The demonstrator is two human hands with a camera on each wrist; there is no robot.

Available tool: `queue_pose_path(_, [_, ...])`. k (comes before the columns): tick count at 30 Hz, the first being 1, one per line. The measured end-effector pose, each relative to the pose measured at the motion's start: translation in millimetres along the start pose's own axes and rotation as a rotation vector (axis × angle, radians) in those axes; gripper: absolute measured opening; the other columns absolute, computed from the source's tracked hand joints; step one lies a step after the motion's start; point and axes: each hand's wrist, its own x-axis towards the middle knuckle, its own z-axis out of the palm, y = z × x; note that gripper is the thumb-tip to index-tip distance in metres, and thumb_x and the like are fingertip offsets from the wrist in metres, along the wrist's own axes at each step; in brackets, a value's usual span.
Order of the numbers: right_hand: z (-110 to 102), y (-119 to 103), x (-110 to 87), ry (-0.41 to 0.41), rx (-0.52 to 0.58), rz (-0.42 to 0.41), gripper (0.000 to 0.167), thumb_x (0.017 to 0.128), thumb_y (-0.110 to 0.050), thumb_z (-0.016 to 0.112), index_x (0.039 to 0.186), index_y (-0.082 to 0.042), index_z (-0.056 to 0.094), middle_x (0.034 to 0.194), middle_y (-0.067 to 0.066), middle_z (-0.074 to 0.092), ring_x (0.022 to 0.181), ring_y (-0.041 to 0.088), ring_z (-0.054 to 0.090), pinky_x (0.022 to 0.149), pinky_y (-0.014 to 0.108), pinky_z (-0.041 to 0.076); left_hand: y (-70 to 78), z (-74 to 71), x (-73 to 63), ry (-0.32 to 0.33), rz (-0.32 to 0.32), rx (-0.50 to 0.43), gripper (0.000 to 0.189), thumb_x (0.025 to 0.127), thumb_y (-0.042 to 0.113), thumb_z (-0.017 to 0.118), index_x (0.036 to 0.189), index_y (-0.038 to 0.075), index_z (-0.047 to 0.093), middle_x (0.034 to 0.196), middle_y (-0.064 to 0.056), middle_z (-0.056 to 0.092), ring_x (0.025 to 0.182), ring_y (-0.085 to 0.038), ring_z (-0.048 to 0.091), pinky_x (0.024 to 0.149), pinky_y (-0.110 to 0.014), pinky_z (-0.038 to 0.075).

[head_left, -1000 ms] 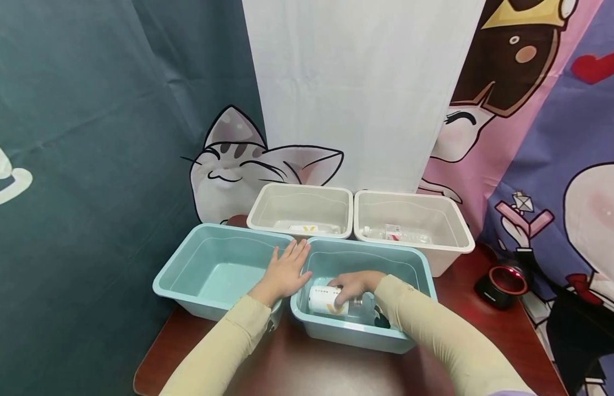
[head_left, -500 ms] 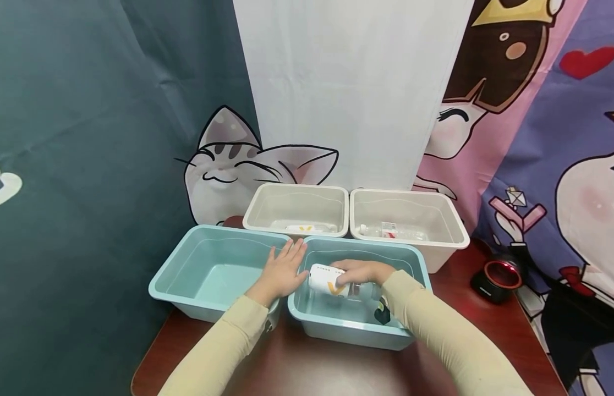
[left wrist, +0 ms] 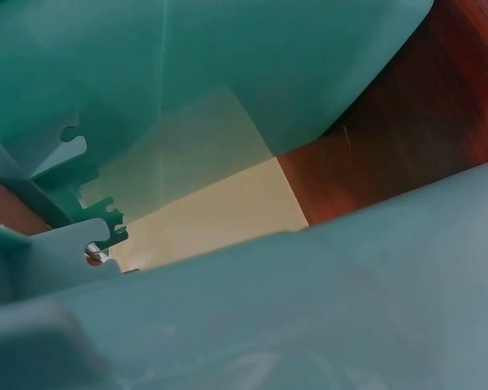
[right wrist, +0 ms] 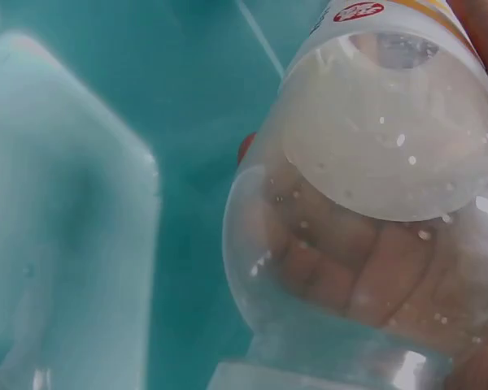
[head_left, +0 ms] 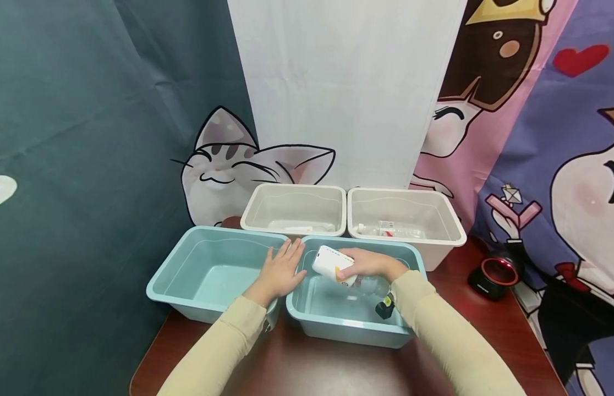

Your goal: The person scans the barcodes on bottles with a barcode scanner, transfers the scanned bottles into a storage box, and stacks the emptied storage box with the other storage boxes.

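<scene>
My right hand [head_left: 370, 263] grips a clear plastic bottle [head_left: 333, 264] with a white and yellow label, held tilted inside the right blue bin [head_left: 354, 331]. The right wrist view shows the clear, tapering part of this bottle [right wrist: 374, 146] up close, with droplets in it and fingers visible through its wall. My left hand [head_left: 276, 276] rests with straight fingers over the neighbouring rims of the left blue bin [head_left: 215, 314] and the right one. In the left wrist view only bin walls [left wrist: 325, 276] and the space between them show, the hand being out of sight.
Two off-white bins stand behind the blue ones. The left off-white bin [head_left: 292, 206] has a bottle lying in it, and the right off-white bin [head_left: 401, 206] holds a clear bottle [head_left: 388, 229]. A black device [head_left: 492, 276] with a red glow sits at the right on the red-brown table [head_left: 307, 374].
My right hand has lifted the bottle from the floor of the right blue bin and tilted its label end upward. The left hand keeps its place on the rims. The head view has shifted slightly.
</scene>
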Motion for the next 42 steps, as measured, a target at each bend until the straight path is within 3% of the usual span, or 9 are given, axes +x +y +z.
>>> queue_pose_path(4, [-1.6,-5.0,-7.5,0.062,0.005,-0.015,0.076,0.08,-0.043,0.081,0.14,-0.012,0.046,0.105,0.009,0.064,0.087,0.024,0.066,0.063,0.04,0.058,0.5,0.0,-1.6,-0.011,0.005,0.002,0.074,0.103,0.051,0.042,0.162,0.012,0.023,0.169,-0.004,0.017,0.156,-0.029,0.012,0.118,-0.066,0.016])
queue_pose_path(8, [-3.2,-11.6,-13.4,0.147,0.004,-0.01,0.079,0.083,-0.041,0.081,0.146,-0.015,0.042,0.11,0.008,0.063,0.091,0.025,0.065,0.066,0.041,0.059,0.6,-0.3,-1.6,-0.004,0.006,-0.003,0.074,0.102,0.051,0.043,0.162,0.011,0.024,0.169,-0.005,0.018,0.156,-0.029,0.013,0.118,-0.066,0.016])
queue_pose_path(15, [-9.8,-17.9,-21.0,0.241,0.02,-0.072,0.054,0.087,-0.036,0.073,0.131,-0.01,0.056,0.104,0.009,0.066,0.088,0.025,0.065,0.071,0.04,0.057,-0.4,-1.6,0.8,0.003,0.007,0.003,0.074,0.103,0.052,0.043,0.162,0.012,0.023,0.169,-0.004,0.018,0.156,-0.028,0.013,0.119,-0.066,0.016])
queue_pose_path(18, [-13.6,-17.1,-24.1,0.239,0.081,-0.101,0.05,0.09,-0.033,0.068,0.13,-0.006,0.058,0.101,0.01,0.069,0.087,0.025,0.067,0.073,0.04,0.057,-0.4,-2.1,0.8,0.003,0.007,0.005,0.074,0.103,0.051,0.042,0.162,0.012,0.022,0.169,-0.004,0.017,0.156,-0.028,0.012,0.119,-0.065,0.016])
queue_pose_path(27, [-17.8,-11.1,-30.7,0.275,0.326,-0.165,0.057,0.094,-0.023,0.049,0.141,0.009,0.041,0.101,0.009,0.069,0.086,0.024,0.07,0.075,0.039,0.058,-0.7,-1.3,-0.4,0.006,0.007,0.006,0.073,0.104,0.05,0.042,0.163,0.012,0.021,0.169,-0.002,0.015,0.156,-0.026,0.011,0.119,-0.065,0.015])
queue_pose_path(30, [-18.4,-9.5,-32.7,0.296,0.328,-0.174,0.061,0.094,-0.025,0.047,0.144,0.008,0.039,0.101,0.007,0.069,0.086,0.022,0.07,0.076,0.038,0.057,-0.6,-0.7,-0.1,0.003,0.006,0.002,0.073,0.104,0.05,0.041,0.163,0.012,0.02,0.169,-0.002,0.015,0.156,-0.026,0.01,0.119,-0.065,0.015])
queue_pose_path(34, [-19.6,-7.6,-32.0,0.309,0.339,-0.177,0.061,0.095,-0.027,0.049,0.145,0.007,0.038,0.103,0.007,0.068,0.088,0.022,0.069,0.078,0.039,0.056,-1.0,-0.2,0.3,0.003,0.004,0.004,0.074,0.104,0.051,0.041,0.163,0.012,0.02,0.169,-0.002,0.014,0.156,-0.026,0.009,0.119,-0.065,0.014])
queue_pose_path(42, [-20.3,-6.6,-28.6,0.306,0.347,-0.196,0.075,0.088,-0.027,0.075,0.146,0.003,0.038,0.114,0.013,0.066,0.094,0.026,0.068,0.081,0.041,0.057,-1.6,-1.4,0.2,0.0,0.007,0.006,0.074,0.104,0.051,0.041,0.163,0.012,0.019,0.169,-0.003,0.014,0.156,-0.026,0.01,0.119,-0.065,0.015])
